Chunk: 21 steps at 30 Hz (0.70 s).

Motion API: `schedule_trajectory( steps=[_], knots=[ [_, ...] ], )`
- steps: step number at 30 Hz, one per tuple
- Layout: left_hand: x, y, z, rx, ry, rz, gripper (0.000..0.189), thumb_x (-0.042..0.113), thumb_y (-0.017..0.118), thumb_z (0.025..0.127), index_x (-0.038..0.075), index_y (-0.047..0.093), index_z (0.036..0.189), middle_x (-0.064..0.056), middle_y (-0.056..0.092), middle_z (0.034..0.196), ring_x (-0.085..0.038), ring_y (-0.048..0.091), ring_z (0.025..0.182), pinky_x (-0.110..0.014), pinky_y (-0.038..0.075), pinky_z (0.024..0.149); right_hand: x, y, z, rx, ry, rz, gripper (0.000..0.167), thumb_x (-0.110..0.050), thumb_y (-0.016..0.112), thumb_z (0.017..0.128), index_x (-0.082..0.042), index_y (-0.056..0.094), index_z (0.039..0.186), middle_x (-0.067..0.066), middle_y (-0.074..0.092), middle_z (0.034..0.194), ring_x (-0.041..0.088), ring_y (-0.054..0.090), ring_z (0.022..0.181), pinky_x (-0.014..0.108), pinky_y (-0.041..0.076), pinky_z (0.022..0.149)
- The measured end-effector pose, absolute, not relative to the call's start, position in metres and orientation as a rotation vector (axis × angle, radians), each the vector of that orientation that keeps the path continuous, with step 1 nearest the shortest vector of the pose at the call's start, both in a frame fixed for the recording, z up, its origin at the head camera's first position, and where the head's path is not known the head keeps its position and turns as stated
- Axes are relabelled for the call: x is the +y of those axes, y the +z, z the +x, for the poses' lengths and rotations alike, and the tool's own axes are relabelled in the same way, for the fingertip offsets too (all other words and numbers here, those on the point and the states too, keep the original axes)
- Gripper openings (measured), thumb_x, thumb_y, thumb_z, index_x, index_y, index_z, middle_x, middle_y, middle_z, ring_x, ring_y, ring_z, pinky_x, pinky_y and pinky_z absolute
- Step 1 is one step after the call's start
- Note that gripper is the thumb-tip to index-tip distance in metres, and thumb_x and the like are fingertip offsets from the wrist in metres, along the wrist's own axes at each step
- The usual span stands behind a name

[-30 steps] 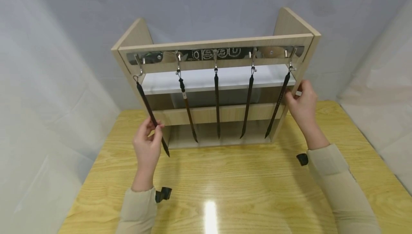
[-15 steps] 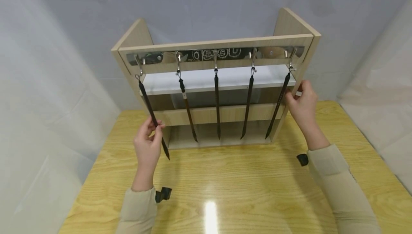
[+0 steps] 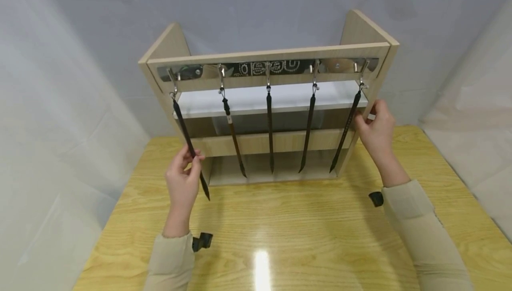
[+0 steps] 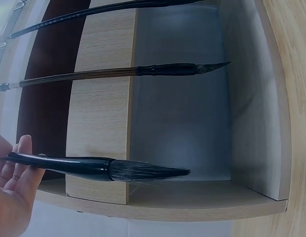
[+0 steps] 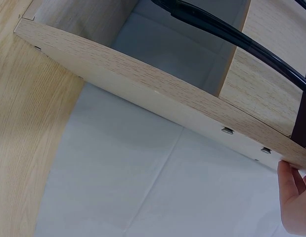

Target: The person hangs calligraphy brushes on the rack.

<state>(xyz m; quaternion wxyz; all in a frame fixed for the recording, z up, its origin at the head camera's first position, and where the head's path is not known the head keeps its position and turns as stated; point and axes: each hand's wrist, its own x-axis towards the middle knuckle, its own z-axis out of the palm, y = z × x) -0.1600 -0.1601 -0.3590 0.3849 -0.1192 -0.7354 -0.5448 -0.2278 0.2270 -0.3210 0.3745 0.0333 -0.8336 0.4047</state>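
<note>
In the head view, my left hand [image 3: 184, 177] pinches a dark calligraphy brush [image 3: 183, 124] partway down its handle. The brush slants, bristles low and right, and its hanging loop overlaps the end of the leftmost metal hook [image 3: 173, 80]. Its thick black bristles [image 4: 148, 171] show close up in the left wrist view. My right hand [image 3: 378, 131] holds the right side panel of a light wooden shelf [image 3: 370, 100], thumb in front and fingers behind. The right wrist view shows those fingers [image 5: 287, 185] against the panel's edge.
Several more brushes hang by loops from the other hooks, among them a brown-handled brush [image 3: 233, 133] and a dark brush [image 3: 346, 131] near my right hand. A shiny hook rail [image 3: 266, 68] spans the shelf front. The shelf stands on a wooden table [image 3: 280, 220] before pale sheeting [image 3: 264, 11].
The left brush's top has shifted slightly right and down, bringing its loop from beside the hook to overlap its end. The bristle tip sits a little lower. My right hand stays put.
</note>
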Motion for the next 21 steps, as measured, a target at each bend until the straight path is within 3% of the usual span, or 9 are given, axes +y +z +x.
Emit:
schedule_trajectory(
  steps=[9, 21],
  knots=[
    [-0.149, -0.340, -0.149, -1.898, -1.367, -0.296, 0.025, -0.020, 0.047, 0.077, -0.022, 0.052, 0.101, -0.030, 0.057, 0.083, -0.011, 0.058, 0.070, -0.013, 0.048, 0.060, 0.228, -0.322, -0.228, -2.135, 1.028, 0.089, 0.016, 0.001, 0.055, 0.078, 0.009, 0.048, 0.090, 0.022, 0.055, 0.083, 0.031, 0.058, 0.083, 0.002, 0.036, 0.060],
    [-0.164, -0.364, -0.173, -1.914, -1.488, -0.262, 0.028, -0.011, 0.052, 0.081, -0.015, 0.052, 0.109, -0.026, 0.060, 0.089, -0.004, 0.058, 0.075, -0.015, 0.049, 0.064, 0.228, -0.322, -0.228, -2.158, 1.013, 0.073, 0.016, 0.000, 0.054, 0.079, 0.008, 0.049, 0.091, 0.021, 0.055, 0.083, 0.032, 0.058, 0.084, 0.009, 0.043, 0.062]
  ],
)
